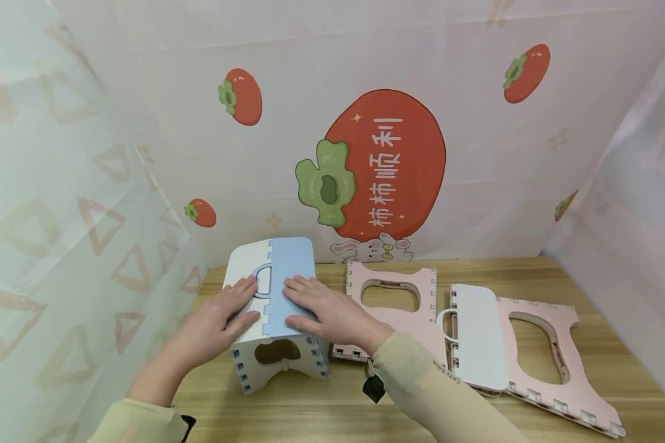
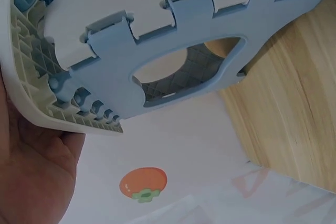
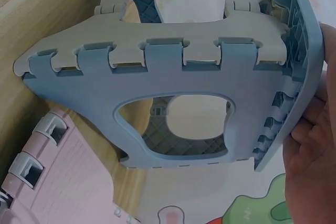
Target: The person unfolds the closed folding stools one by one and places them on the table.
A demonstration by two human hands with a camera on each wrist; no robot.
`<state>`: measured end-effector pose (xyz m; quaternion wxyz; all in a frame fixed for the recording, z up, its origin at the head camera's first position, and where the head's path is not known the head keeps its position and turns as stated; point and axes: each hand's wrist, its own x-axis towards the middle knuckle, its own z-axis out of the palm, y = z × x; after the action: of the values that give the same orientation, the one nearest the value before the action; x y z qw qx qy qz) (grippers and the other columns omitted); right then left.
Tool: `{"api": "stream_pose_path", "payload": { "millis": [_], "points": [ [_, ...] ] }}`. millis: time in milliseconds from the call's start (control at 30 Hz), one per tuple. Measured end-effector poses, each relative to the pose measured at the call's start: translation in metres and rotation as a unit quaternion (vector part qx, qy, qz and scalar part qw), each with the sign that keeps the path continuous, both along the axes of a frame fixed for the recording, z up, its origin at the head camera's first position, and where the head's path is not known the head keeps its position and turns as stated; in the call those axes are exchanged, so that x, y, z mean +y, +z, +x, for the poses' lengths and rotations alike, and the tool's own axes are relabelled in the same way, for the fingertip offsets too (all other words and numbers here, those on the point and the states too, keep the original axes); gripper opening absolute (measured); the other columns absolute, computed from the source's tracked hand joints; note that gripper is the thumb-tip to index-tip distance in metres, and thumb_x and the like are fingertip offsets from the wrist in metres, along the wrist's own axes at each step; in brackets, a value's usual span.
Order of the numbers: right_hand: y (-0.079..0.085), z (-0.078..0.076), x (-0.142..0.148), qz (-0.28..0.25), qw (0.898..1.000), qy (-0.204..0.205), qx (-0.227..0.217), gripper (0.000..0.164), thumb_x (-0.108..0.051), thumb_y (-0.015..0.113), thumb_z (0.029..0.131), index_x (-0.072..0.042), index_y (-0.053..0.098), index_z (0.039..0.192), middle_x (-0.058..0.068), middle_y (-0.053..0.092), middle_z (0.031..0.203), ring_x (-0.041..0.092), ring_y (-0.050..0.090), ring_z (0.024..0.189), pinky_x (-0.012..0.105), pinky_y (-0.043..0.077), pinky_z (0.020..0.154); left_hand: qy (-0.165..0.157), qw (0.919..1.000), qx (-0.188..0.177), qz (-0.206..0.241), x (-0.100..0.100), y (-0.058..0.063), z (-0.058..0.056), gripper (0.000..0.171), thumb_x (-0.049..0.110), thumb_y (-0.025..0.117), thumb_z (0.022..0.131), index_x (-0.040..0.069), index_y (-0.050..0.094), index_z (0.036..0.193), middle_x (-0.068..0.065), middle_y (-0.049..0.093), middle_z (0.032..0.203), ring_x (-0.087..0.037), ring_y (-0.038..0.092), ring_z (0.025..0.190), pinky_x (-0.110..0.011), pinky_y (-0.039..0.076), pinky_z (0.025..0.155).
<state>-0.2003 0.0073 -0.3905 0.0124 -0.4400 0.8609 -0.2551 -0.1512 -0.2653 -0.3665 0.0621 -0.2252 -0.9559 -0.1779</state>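
Observation:
A folding step stool (image 1: 290, 253), half white and half light blue on top, stands unfolded on its legs at the left of the table. My left hand (image 1: 224, 317) rests palm down on the white half, its fingertips beside the blue carrying handle (image 1: 261, 295). On the blue half lies my right hand (image 1: 327, 307), fingers spread and fairly straight. The left wrist view shows the stool's blue side panel (image 2: 173, 40) with its oval opening. From the right wrist view, the other blue side panel (image 3: 94, 90) and the ribbed underside of the top appear.
Right of the stool, a pink folded stool (image 1: 385, 317) lies flat on the wooden table (image 1: 288, 412). Another pink folded stool (image 1: 537, 332), with a white top section, lies farther right. A printed backdrop (image 1: 277, 166) stands behind, with sheets at both sides.

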Motion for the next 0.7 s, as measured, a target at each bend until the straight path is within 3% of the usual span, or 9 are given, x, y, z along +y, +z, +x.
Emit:
{"api": "stream_pose_path", "payload": {
  "millis": [167, 333, 500, 700],
  "points": [
    [0.007, -0.003, 0.003, 0.019, 1.000, 0.009, -0.007, 0.064, -0.047, 0.050, 0.106, -0.015, 0.035, 0.160, -0.001, 0.027, 0.168, 0.017, 0.019, 0.156, 0.037, 0.019, 0.127, 0.002, 0.9994, 0.027, -0.023, 0.006, 0.001, 0.008, 0.059, 0.039, 0.058, 0.105, 0.004, 0.049, 0.151, -0.011, 0.044, 0.159, -0.034, 0.040, 0.147, -0.056, 0.039, 0.115],
    [0.009, -0.010, 0.006, 0.024, 1.000, -0.001, -0.012, 0.061, -0.042, 0.048, 0.108, -0.014, 0.034, 0.160, 0.000, 0.026, 0.169, 0.019, 0.019, 0.156, 0.041, 0.022, 0.127, -0.050, 0.9942, 0.092, -0.026, 0.016, 0.000, 0.017, 0.055, 0.034, 0.070, 0.098, 0.002, 0.060, 0.142, -0.011, 0.055, 0.150, -0.032, 0.050, 0.140, -0.051, 0.049, 0.107],
    [0.009, -0.022, 0.010, 0.008, 1.000, -0.024, -0.014, 0.054, -0.031, 0.045, 0.111, -0.011, 0.035, 0.160, 0.006, 0.028, 0.168, 0.024, 0.020, 0.156, 0.044, 0.024, 0.126, -0.120, 0.9781, 0.168, -0.024, 0.030, -0.002, 0.025, 0.053, 0.041, 0.068, 0.099, 0.002, 0.066, 0.135, -0.013, 0.062, 0.142, -0.032, 0.056, 0.135, -0.048, 0.052, 0.104],
    [0.010, -0.034, 0.011, 0.005, 0.999, -0.025, -0.025, 0.053, -0.026, 0.041, 0.112, -0.010, 0.030, 0.161, 0.008, 0.022, 0.169, 0.025, 0.014, 0.157, 0.046, 0.021, 0.127, -0.198, 0.9504, 0.240, -0.005, 0.050, -0.006, 0.034, 0.049, 0.041, 0.060, 0.104, 0.002, 0.067, 0.133, -0.012, 0.067, 0.135, -0.031, 0.061, 0.128, -0.045, 0.053, 0.103]
  ]
}}
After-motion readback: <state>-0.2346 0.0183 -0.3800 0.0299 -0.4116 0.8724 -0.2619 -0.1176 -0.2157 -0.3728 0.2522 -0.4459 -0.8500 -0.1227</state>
